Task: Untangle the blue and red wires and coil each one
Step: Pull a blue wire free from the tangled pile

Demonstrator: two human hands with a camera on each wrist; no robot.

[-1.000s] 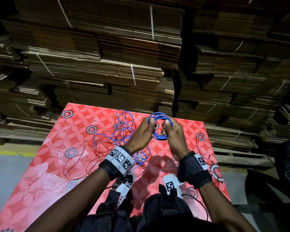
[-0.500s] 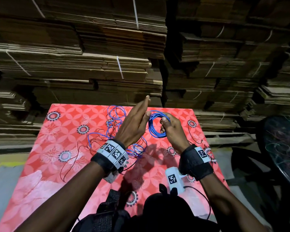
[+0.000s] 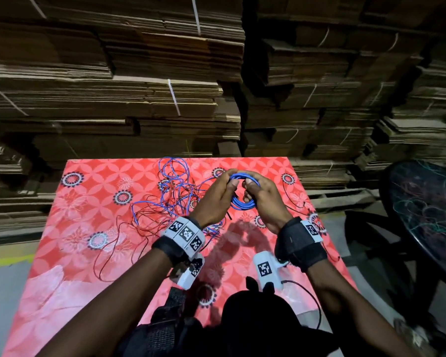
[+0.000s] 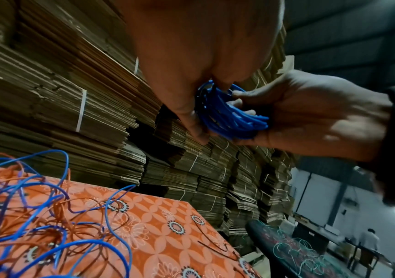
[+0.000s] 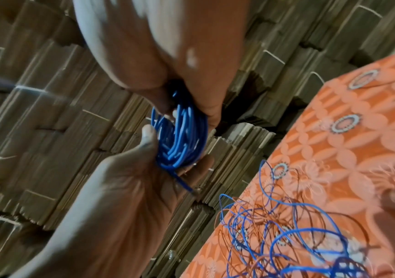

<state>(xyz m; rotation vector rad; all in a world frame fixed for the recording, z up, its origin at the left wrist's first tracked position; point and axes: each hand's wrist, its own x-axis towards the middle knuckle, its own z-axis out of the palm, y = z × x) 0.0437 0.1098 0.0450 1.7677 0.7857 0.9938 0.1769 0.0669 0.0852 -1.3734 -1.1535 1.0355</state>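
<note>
Blue wire coil (image 3: 243, 192) sat up in the air between both my hands, over the far right part of the worktop (image 3: 93, 284) with its red flower-pattern cover. My left hand (image 3: 215, 201) had its fingers curled round the coil's left side, and my right hand (image 3: 264, 199) was pinching the right side, thumb over the top loops. So both sets of fingers were closed on the same bundle, neither one spread wide.

Head view gave the layout: the loose tangle of blue and red wire (image 3: 174, 199) was lying on the cover just left of my hands, thin red strands trailing toward the near left. Stacked flat cardboard (image 3: 129, 81) filled everything behind the worktop, and a dark round table (image 3: 422, 210) stood off to the right.

Left wrist view showed what the head cam couldn't: the coil (image 4: 229, 116) was many loops thick, pressed between my thumb and my right fingertips.

Right wrist view, a bit blurry, caught one free blue wire end (image 5: 184, 185) sticking out of the coil's bottom, past my left palm.
</note>
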